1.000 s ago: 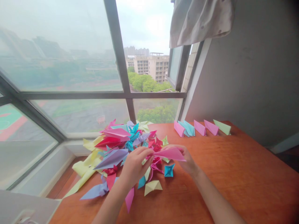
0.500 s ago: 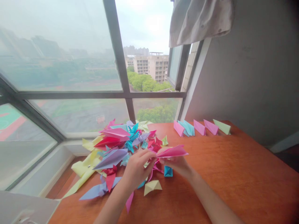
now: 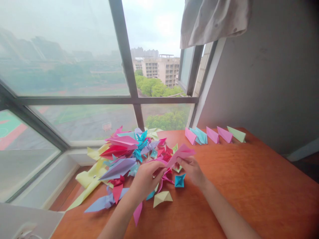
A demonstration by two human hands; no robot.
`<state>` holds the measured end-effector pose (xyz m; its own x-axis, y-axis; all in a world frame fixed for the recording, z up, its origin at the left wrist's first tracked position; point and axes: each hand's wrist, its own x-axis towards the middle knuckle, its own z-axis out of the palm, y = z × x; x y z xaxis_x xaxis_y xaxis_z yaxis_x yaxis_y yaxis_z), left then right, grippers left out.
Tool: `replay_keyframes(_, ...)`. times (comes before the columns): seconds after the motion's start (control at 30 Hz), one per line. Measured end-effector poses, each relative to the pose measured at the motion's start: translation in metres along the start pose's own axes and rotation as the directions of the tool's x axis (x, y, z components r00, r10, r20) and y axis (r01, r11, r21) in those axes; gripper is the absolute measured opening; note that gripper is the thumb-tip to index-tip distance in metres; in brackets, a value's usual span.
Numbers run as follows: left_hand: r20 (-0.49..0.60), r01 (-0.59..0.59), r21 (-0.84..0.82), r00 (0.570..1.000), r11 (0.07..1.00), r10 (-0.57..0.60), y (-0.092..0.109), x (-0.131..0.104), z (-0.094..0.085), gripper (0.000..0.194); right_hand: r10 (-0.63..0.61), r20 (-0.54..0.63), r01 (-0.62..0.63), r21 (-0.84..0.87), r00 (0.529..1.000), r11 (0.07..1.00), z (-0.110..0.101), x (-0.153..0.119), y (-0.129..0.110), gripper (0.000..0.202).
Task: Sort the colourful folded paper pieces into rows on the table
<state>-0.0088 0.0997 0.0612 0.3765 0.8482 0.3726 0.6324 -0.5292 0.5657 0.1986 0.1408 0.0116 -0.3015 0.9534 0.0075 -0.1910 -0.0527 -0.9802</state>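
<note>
Over a table (image 3: 254,182), left fingers (image 3: 157,165) and right fingers (image 3: 186,162) clamped on pink folded paper (image 3: 183,151), origami pile (image 3: 119,167) nearby

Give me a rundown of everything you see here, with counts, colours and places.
Table: one, reddish brown, centre
Pile: one, multicoloured folded papers too tangled to count, table's left
Blue star: one, blue, right of pile
Yellow paper: one, pale yellow, pile's near edge
Row: at least five folded papers, pink, light blue, pale green, table's far right
Window: several panes, grey-framed, behind table
Curtain: one, greyish, upper right
Wall: one, grey, right
Buildings: several, beige, outside
Trees: several, green, outside
Held paper: one, pink, between hands
Left hand: one, bare, pinching held paper
Right hand: one, bare, gripping held paper
</note>
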Motion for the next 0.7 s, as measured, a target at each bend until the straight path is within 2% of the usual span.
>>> replay_keyframes(0.13, 0.003, -0.007, -0.004, 1.0, 1.0, 0.007, 0.003, 0.001, -0.003, 0.013, -0.163, -0.113, 0.17, 0.056, 0.98, 0.984, -0.017, 0.007, -0.005, 0.034)
replay_keyframes(0.2, 0.009, -0.011, 0.009, 1.0, 1.0, 0.011, 0.003, 0.001, -0.003, 0.013, -0.203, -0.14, 0.218, 0.103, 0.969, 0.97, -0.023, 0.01, -0.007, 0.033)
replay_keyframes(0.43, -0.001, 0.035, 0.097, 0.999, 0.995, -0.035, -0.005, -0.001, -0.003, 0.011, -0.207, -0.118, 0.225, 0.165, 0.971, 0.96, -0.027, 0.011, -0.007, 0.03)
replay_keyframes(0.53, -0.017, 0.03, 0.138, 0.999, 0.99, -0.028, -0.008, -0.002, -0.004, 0.011, -0.245, -0.133, 0.258, 0.087, 0.96, 0.962, -0.035, 0.01, -0.008, 0.03)
replay_keyframes(0.7, -0.021, 0.013, 0.197, 1.0, 0.98, -0.009, -0.009, -0.002, -0.005, 0.012, -0.285, -0.135, 0.265, -0.147, 0.949, 0.953, -0.04, 0.008, -0.015, 0.024)
